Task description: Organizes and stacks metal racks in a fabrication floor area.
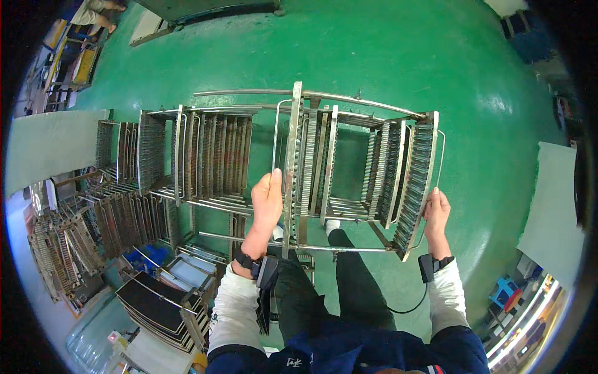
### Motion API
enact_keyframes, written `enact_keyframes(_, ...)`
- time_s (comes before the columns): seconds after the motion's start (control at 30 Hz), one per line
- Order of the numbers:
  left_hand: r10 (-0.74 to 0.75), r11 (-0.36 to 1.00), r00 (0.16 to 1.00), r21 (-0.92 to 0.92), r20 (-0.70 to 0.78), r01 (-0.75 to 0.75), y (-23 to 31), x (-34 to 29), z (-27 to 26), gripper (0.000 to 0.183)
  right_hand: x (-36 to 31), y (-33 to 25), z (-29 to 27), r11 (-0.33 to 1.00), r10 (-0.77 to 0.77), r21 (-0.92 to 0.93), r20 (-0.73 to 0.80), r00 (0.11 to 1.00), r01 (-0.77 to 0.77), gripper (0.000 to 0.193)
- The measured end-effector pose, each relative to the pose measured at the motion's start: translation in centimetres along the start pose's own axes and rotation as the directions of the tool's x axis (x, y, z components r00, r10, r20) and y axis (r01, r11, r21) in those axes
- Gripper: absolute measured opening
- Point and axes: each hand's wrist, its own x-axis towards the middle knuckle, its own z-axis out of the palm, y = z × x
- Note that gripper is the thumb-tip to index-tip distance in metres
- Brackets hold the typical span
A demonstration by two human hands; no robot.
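A slotted metal rack (pixel 418 187) with toothed side panels and round rods is held up in front of me, above my legs. My left hand (pixel 268 198) is closed round the wire handle (pixel 276 134) on its left side. On the opposite side, my right hand (pixel 437 210) grips the other wire handle (pixel 443 156), fingers curled about its lower part. The rack's middle is open, and the green floor shows through it. Dark bands with small boxes sit on both wrists.
Several similar racks (pixel 224 156) stand close on my left, with more slotted frames (pixel 62 249) beyond. Below them lies a stack of dark boards (pixel 152 305). A pale tabletop (pixel 548 199) is at the right, near a blue stool (pixel 503 290). Another person (pixel 93 15) is at the far left.
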Motion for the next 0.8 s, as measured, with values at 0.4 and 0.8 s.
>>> enact_keyframes(0.4,0.082,0.974,0.99,0.222,-0.113,-0.056,-4.0,3.2,-0.8,0.043,2.6,2.2,1.0,0.987,0.023,-0.159,-0.072,0.997,-0.034,0.039)
enact_keyframes(0.8,0.129,0.928,0.988,0.362,-0.086,-0.09,-2.1,4.0,0.3,0.044,6.3,2.2,0.1,0.99,-0.014,-0.137,0.065,0.998,0.023,0.033)
